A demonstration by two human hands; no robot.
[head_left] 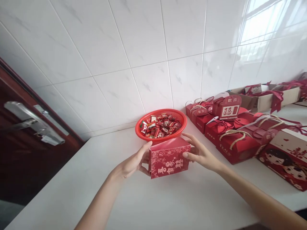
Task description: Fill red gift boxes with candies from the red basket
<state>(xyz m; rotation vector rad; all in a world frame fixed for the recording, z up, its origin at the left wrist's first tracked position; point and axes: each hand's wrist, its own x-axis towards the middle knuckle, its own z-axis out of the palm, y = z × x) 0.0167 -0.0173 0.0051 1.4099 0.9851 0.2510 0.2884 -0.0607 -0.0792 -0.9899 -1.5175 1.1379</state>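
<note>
A red paper gift box (pixel 169 161) with white Chinese lettering and a floral print is between my two hands, just in front of the basket. My left hand (pixel 135 161) grips its left side, the thumb at the top edge and the fingers partly hidden behind it. On the right end, my right hand (pixel 198 153) holds the box with the thumb on the front face and a finger over the top corner. Right behind it stands a round red plastic basket (pixel 137 131) full of wrapped candies (pixel 165 125).
Several red gift boxes (pixel 236 145) with rope handles and ribbons stand at the right on the white countertop (pixel 115 198). Behind them is a cardboard box (pixel 266 101) with red ribbons. A tiled wall (pixel 148 76) closes the back; a dark door (pixel 28 153) with a metal handle is at left.
</note>
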